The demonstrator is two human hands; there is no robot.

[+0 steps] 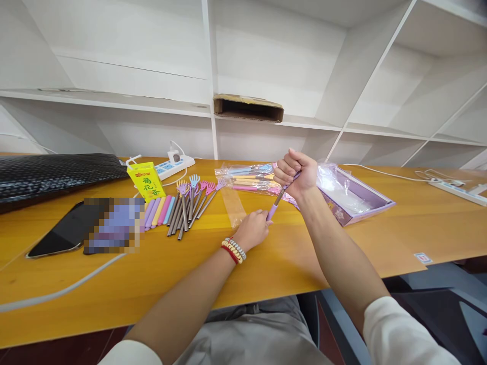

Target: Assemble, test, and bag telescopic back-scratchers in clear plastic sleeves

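a cream bead bracelet (233, 250) sits just behind the left hand (251, 230), between a grey bead bracelet (238, 247) and a red band (229, 254); white sleeves (403, 334) show to its lower left and lower right, grey cloth (251, 337) below it.

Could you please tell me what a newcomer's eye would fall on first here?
Most likely the left hand and right hand gripping one purple-handled rod near the middle of the view, over the table. Next might be the bright yellow carton at left, and the metal rods with colourful hand-shaped heads just right of it.
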